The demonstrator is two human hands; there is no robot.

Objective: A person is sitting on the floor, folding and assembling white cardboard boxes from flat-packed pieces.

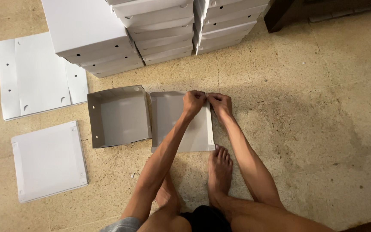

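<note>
Speckled stone floor (314, 107) lies beneath us. At nine o'clock rest flat cardboard sheets (39, 75); stacked white boxes (159, 30) rise at twelve. Our left hand (193, 101) and right hand (220, 102) meet at the far corner of a half-folded box (170, 120), seemingly pinching its flap between closed fingers.

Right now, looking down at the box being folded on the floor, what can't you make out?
Head view, the only one:
- The far right corner of the cardboard box: the left hand and right hand cover it.
- Height of the stacks of finished boxes: cut off by the top edge.
- The dark furniture at top right: cut off, kind unclear.
</note>
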